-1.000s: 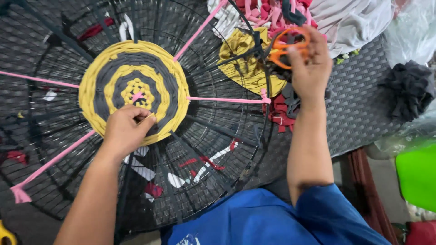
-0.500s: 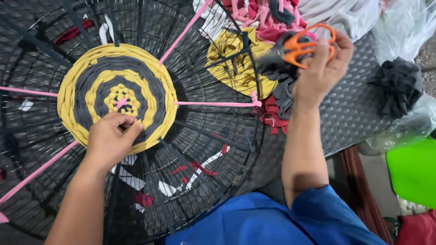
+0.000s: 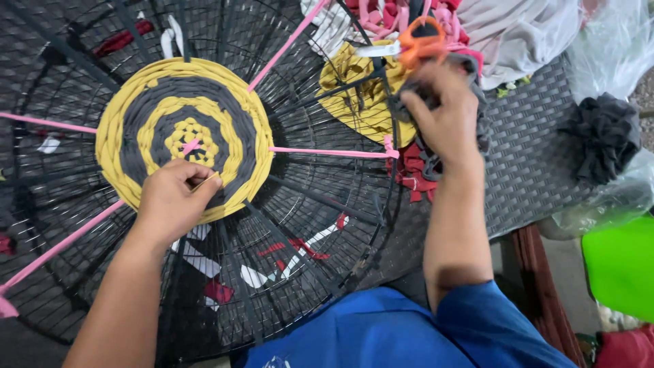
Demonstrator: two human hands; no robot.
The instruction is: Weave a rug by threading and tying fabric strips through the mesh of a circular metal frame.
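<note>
Head view: the right hand (image 3: 443, 119), closed around orange-handled scissors (image 3: 422, 42) and grey fabric strips (image 3: 470, 102), has dropped from above the far cloth pile toward the counter. The left hand (image 3: 174, 201) stays pinching the near edge of the yellow-and-grey woven round (image 3: 180, 133) on the black wire frame (image 3: 327, 225).

A dark grey woven-wicker tabletop (image 3: 531, 170) fills the right side, its weave catching soft, even light. On it lie a crumpled black fabric bundle (image 3: 606, 136) and a clear plastic bag (image 3: 610, 201) at the edge. A pale grey-white cloth (image 3: 518, 34) is heaped at the far side. Below the table edge sit a bright green plastic object (image 3: 623, 266) and a reddish-brown wooden piece (image 3: 538, 272).
</note>
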